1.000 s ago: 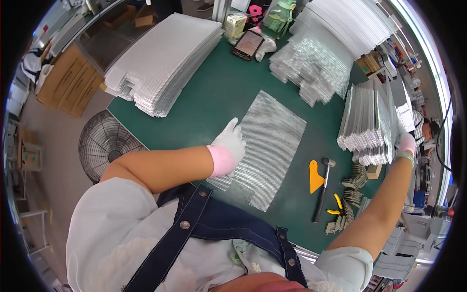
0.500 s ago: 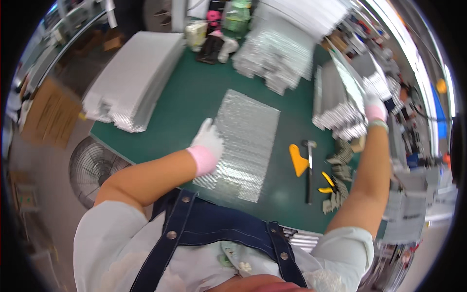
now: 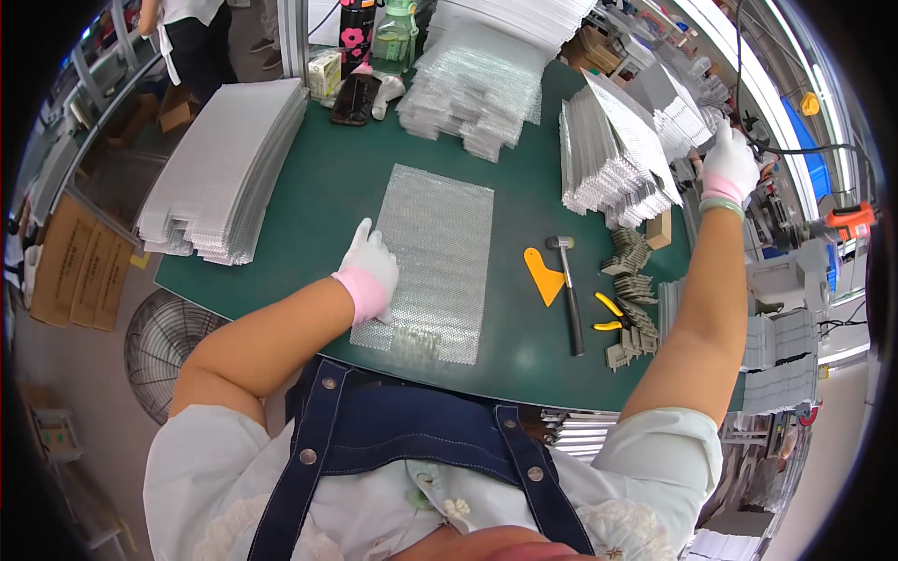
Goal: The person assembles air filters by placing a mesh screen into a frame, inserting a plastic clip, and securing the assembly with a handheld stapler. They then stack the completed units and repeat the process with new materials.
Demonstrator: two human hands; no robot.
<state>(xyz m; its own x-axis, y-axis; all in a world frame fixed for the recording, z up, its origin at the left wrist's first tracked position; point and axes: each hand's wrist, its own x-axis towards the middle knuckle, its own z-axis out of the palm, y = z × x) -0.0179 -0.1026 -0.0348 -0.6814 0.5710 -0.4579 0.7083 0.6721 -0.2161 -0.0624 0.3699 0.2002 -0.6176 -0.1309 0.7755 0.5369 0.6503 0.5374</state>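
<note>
A silvery bubble-wrap sheet (image 3: pixel 440 252) lies flat on the green table in front of me. On its left edge rests my left hand (image 3: pixel 371 268), white-gloved with a pink cuff, fingers apart and holding nothing. My right hand (image 3: pixel 731 166), gloved the same way, is stretched far out past the table's right side. Its fingers point away from me, and no held thing shows in it. Nearest to it are a stack of pale grey pieces (image 3: pixel 681 117) and a black cable (image 3: pixel 795 151). Left of that arm stands a thick row of bubble-wrap pouches (image 3: pixel 608 154).
A yellow scraper (image 3: pixel 543 277), a hammer (image 3: pixel 572 304), yellow-handled pliers (image 3: pixel 608 310) and grey small parts (image 3: pixel 631 252) lie at right. Stacks of bubble wrap (image 3: pixel 224 159) stand left and at the back (image 3: pixel 477 89). A green bottle (image 3: pixel 394 39) and a floor fan (image 3: pixel 168 341) are also there.
My right hand has moved off the grey stack, farther right past the table. The view has shifted, so the table appears more to the left. My left hand stays on the bubble-wrap sheet.
</note>
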